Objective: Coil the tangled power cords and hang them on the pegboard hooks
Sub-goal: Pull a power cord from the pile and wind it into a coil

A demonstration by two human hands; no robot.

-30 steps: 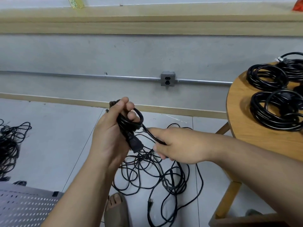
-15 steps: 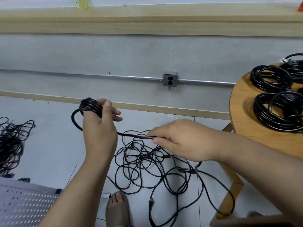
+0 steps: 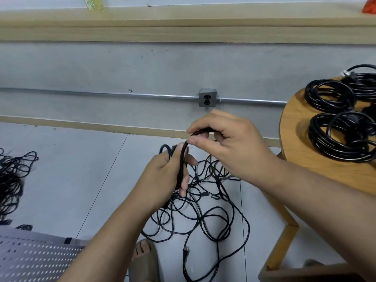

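Observation:
My left hand grips a small bundle of loops of a black power cord in front of me. Just above it, my right hand pinches a stretch of the same cord between thumb and forefinger and arches it over the left hand. The rest of this cord lies in a loose tangle on the floor below my hands, with its plug near my foot. A white pegboard lies flat at the lower left.
A round wooden table at the right carries several coiled black cords. Another tangled pile of cords lies on the floor at the far left. A metal outlet box sits on the wall conduit ahead. My sandalled foot is below.
My right hand rose from beside the left hand to above it, laying another loop of cord over it. My left hand shifted right toward the centre, still holding the loops.

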